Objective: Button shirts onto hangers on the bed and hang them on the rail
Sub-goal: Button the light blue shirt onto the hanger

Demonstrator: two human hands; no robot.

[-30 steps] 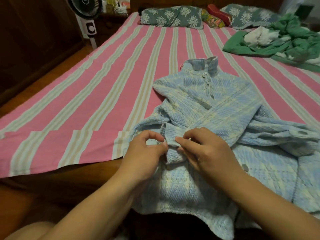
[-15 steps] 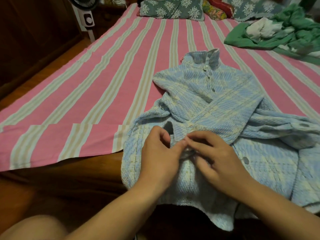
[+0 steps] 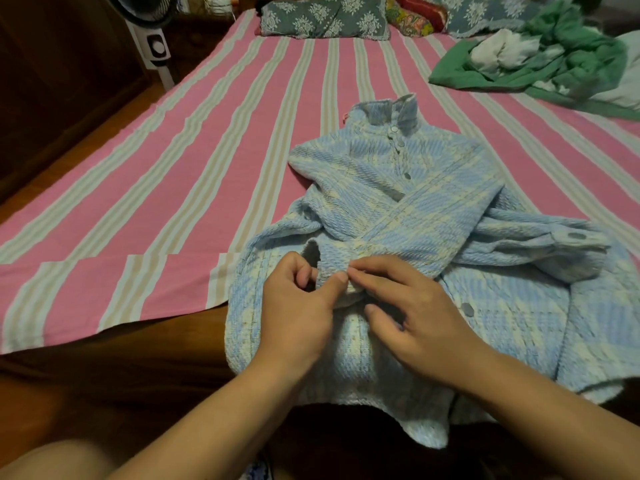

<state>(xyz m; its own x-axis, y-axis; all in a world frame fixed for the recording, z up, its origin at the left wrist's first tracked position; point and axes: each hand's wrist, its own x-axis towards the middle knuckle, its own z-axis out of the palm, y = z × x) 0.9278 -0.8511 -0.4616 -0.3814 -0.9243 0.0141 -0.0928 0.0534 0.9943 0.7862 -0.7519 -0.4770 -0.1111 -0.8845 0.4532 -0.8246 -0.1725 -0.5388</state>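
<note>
A person's two bare hands work at the front of a pale blue and cream checked shirt spread on the near edge of a bed, its collar pointing away and its hem hanging over the bedside toward the camera; the left hand has its fingers curled, thumb and forefinger pinching the shirt's front edge at mid-chest; the right hand meets it from the other side, thumb and forefinger nipping the same strip of cloth, the remaining fingers loosely bent over the fabric below; whether a button sits between the fingertips cannot be told. Small grey buttons near the collar appear fastened; a further grey button lies exposed on the lower front just right of the right hand; one sleeve is folded across the body toward the right, its cuff showing two dark buttons. The shirt rests on a pink striped bedsheet with beige and white bands. At the head of the bed lie a grey floral pillow and a second like it to the right, with a bright patterned cushion between them; a heap of green cloth with a white garment on it sits at the far right; a white standing fan stands beside the bed at upper left.
</note>
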